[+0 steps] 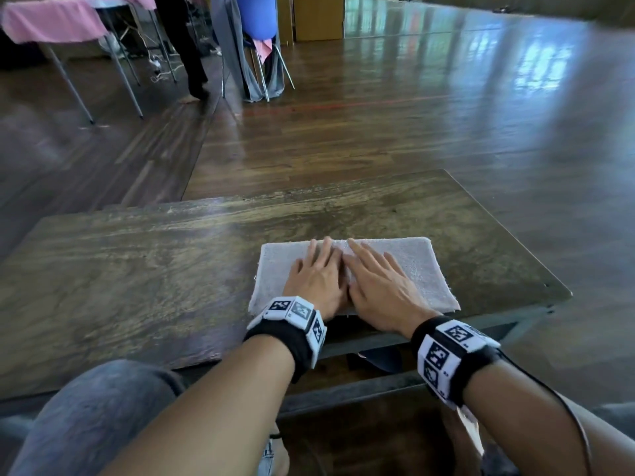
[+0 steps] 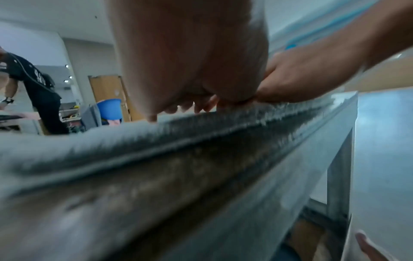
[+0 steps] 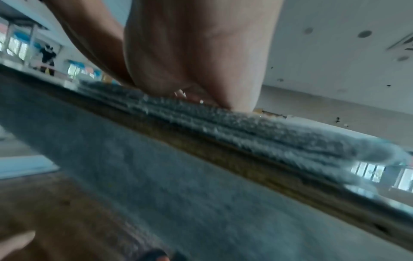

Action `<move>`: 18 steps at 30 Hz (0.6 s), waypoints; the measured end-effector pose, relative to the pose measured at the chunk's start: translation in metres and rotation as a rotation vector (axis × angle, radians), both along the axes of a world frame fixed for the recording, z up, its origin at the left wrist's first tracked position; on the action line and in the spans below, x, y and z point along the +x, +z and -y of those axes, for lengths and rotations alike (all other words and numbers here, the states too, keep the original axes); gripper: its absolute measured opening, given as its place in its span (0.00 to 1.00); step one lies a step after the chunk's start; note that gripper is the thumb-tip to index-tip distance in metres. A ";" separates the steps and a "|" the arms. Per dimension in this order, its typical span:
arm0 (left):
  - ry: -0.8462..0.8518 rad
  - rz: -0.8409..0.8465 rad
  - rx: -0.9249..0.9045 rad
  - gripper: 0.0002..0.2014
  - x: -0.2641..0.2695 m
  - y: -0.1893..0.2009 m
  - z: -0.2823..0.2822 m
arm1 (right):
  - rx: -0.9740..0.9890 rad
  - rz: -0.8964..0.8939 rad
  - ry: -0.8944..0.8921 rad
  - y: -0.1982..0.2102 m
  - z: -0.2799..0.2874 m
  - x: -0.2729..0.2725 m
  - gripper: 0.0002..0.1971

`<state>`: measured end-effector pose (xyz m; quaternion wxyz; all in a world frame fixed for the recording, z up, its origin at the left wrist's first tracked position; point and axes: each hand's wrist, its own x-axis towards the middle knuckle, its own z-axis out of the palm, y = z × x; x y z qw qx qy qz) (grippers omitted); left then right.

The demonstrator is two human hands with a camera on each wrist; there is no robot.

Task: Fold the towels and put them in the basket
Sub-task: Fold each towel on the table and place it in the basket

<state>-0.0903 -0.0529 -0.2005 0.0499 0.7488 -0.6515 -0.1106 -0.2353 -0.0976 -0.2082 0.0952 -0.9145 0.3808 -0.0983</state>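
Note:
A pale grey towel, folded into a flat rectangle, lies at the near right edge of the wooden table. My left hand and right hand lie side by side on its middle, fingers straight and pressing it flat. In the left wrist view the towel shows edge-on in stacked layers under my left palm, with the right hand beside it. The right wrist view shows the towel beneath my right palm. No basket is in view.
Shiny wooden floor stretches beyond the table. At the far left stands a table with a pink cloth, a person's legs and a chair draped in grey fabric. My knee in jeans sits below the table's near edge.

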 end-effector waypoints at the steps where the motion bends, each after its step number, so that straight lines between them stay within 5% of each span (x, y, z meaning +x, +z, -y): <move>1: 0.016 -0.003 0.022 0.30 -0.001 -0.006 0.000 | 0.037 -0.027 0.001 -0.005 0.002 -0.001 0.29; 18: 0.155 -0.024 0.034 0.38 0.037 -0.025 -0.013 | 0.137 -0.119 -0.265 -0.016 0.028 -0.040 0.51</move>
